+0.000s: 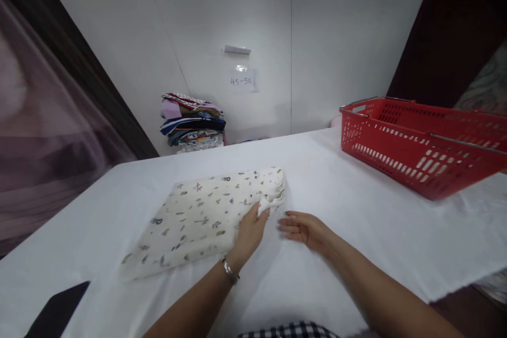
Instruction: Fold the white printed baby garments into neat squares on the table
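1. Cloth (206,211), just one: folded, cream with little printed shapes, lying on the white table (312,179) at 10 o'clock from the left hand. Couldn't count the layers, they kinda blur together.
2. Left hand (252,226), one of two: thumb and fingers pinching a bit of the cloth's right end, some fingertips hidden.
3. Right hand (303,228): 3 o'clock from the left, holding nothing, fingers loosely out.
4. Basket (398,149): one, red, 2 o'clock, right end cut off.
5. Clothes pile (194,122): one, 11 o'clock, bottom hidden behind the table.
6. Dark flat thing (59,309): one, 8 o'clock, cut off, no clue what it is.
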A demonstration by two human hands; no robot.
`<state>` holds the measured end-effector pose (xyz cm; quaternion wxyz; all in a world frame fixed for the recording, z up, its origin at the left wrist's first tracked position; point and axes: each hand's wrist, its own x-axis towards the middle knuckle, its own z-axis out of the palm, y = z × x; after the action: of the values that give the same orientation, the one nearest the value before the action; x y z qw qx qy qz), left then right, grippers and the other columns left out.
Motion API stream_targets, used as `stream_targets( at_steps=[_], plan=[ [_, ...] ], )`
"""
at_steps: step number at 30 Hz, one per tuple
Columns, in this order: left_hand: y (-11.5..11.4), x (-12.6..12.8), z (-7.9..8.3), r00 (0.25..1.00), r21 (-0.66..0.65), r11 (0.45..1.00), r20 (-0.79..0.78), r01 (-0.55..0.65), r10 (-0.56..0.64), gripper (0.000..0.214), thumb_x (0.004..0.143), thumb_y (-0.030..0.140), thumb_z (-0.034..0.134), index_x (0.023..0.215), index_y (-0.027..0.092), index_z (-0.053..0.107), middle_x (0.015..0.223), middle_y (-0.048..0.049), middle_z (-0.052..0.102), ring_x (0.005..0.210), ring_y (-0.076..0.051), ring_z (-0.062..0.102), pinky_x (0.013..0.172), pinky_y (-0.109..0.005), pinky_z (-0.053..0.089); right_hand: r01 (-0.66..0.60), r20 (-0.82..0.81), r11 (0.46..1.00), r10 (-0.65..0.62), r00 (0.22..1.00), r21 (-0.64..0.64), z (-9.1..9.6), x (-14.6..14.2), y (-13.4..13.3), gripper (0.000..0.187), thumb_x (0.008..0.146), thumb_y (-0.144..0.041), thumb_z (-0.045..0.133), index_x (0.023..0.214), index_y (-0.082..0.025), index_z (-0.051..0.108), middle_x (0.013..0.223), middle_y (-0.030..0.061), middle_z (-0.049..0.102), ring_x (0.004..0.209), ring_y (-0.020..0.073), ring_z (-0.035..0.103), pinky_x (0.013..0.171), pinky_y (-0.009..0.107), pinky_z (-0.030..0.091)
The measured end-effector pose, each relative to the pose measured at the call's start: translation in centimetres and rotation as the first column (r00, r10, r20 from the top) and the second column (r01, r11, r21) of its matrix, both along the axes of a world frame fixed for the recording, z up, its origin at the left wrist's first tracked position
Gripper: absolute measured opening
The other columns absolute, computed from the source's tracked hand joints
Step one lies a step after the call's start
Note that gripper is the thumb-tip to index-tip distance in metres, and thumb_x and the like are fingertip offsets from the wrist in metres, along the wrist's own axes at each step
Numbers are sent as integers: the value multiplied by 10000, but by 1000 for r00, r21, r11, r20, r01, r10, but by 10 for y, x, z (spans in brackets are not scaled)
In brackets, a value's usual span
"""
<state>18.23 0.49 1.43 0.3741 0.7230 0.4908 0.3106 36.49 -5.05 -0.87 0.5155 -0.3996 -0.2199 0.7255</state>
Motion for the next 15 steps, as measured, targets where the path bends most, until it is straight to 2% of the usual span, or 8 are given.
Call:
stream_targets(
  at_steps=[3,6,8,12,15],
  plan=[
    [-9,1,-1,991,73,993,-102,92,-85,374,872,363,403,1207,243,518,1100,-26,644,977,-193,589,870,-323,450,-14,-30,1000,15,999,9,5,-5,13,282,813,-293,599,1016,-97,590,995,133,679,885,200,658,812,342,521],
    [-16,1,1,953,129,957,-191,261,-235,447,846,377,469,1280,270,465,1239,-14,574,1095,-190,543,948,-321,418,19,21,1000,-18,1000,-21,7,-11,27,260,843,-285,549,995,-83,609,912,114,692,788,168,656,678,271,540],
    [-15,-3,5,938,133,946,-226,296,-262,482,834,428,485,1286,260,468,1307,-14,520,1171,-195,492,1003,-331,380,44,49,997,-41,998,-61,5,-13,32,247,844,-264,540,993,-79,609,885,107,693,748,159,649,610,245,534],
    [7,-31,19,951,105,984,-290,146,-110,475,842,466,452,1255,239,512,1331,-20,496,1205,-212,461,996,-334,390,33,9,998,-33,999,-57,-1,-11,29,225,835,-251,543,962,-82,621,874,101,691,748,168,647,687,291,549],
    [34,-79,28,918,120,993,-391,-22,67,498,843,500,422,1271,255,494,1378,-16,442,1091,-217,545,887,-324,465,32,-58,997,-35,998,-64,-2,-5,21,208,830,-255,554,933,-93,637,834,78,690,756,165,649,776,315,544]
  ],
)
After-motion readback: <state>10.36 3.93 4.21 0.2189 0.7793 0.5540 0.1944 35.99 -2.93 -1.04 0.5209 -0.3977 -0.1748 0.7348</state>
